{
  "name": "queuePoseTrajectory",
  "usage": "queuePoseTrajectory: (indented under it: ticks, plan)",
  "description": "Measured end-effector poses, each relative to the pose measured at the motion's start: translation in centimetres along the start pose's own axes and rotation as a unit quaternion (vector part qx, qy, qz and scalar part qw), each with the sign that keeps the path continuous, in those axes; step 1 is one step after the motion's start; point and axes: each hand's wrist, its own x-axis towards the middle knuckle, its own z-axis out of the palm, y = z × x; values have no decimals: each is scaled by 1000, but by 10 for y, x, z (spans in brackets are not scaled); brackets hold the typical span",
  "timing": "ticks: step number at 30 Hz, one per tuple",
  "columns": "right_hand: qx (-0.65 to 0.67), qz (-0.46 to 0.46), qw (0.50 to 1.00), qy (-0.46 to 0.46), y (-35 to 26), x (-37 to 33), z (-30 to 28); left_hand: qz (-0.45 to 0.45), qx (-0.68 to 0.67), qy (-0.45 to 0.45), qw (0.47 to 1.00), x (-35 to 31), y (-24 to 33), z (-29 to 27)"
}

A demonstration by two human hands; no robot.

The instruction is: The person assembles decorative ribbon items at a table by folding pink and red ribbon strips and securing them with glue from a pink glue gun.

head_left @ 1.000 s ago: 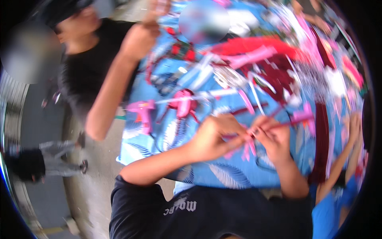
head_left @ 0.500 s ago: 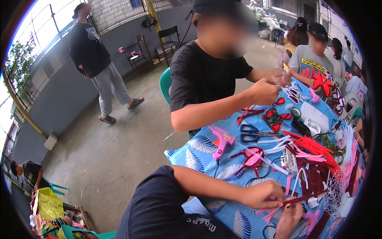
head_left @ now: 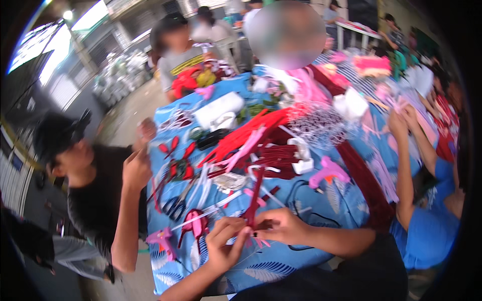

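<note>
Both my hands meet low in the middle, over the near part of the table. My left hand (head_left: 225, 242) pinches the lower end of a dark red fuzzy stem (head_left: 255, 196), which points up and away from me. Close against it, my right hand (head_left: 282, 226) has its thumb and fingers closed around the same end. Light pink stem ends (head_left: 259, 243) show just below the fingers. To the left of my hands lie a pink and dark red piece (head_left: 195, 223) and a pink glue gun (head_left: 162, 243).
The blue leaf-patterned tablecloth (head_left: 271, 271) bears red stems (head_left: 246, 136), scissors (head_left: 175, 205), white mesh (head_left: 321, 123) and another pink glue gun (head_left: 329, 172). A dark-clad person (head_left: 103, 185) sits at left, hands raised. A blue-clad person (head_left: 427, 220) works at right.
My view has swung to the right, bringing more of the table and people into sight. The dark red stem, pointing right before, now points away from me, still between my hands.
</note>
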Motion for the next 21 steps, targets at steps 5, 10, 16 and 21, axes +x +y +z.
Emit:
queuePoseTrajectory:
  ticks: [5,10,16,21]
  plan:
    - [10,-3,1000,-7,-8,-4,3,-1,6,11,1000,-1,4,7]
    - [48,48,998,-6,1,-2,-1,-18,13,-7,1000,1,7,5]
    - [140,69,988,-21,2,1,0,26,34,-27,999,3,6,-3]
    - [97,71,992,-25,0,0,-1,-7,50,-64,997,3,5,-3]
